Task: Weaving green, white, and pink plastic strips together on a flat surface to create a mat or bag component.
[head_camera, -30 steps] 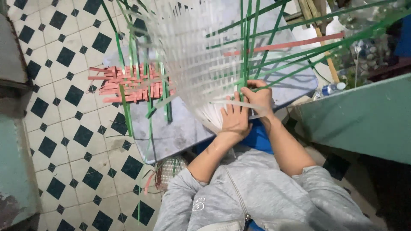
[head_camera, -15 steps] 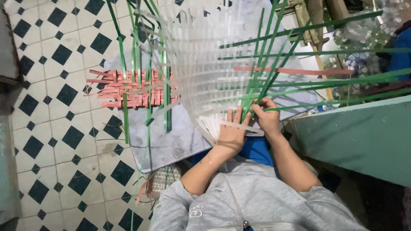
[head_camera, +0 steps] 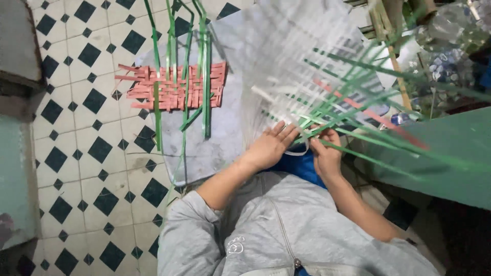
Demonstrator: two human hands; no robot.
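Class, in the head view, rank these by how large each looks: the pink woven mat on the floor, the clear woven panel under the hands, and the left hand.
1. clear woven panel, though nearness to the camera inflates it
2. pink woven mat
3. left hand
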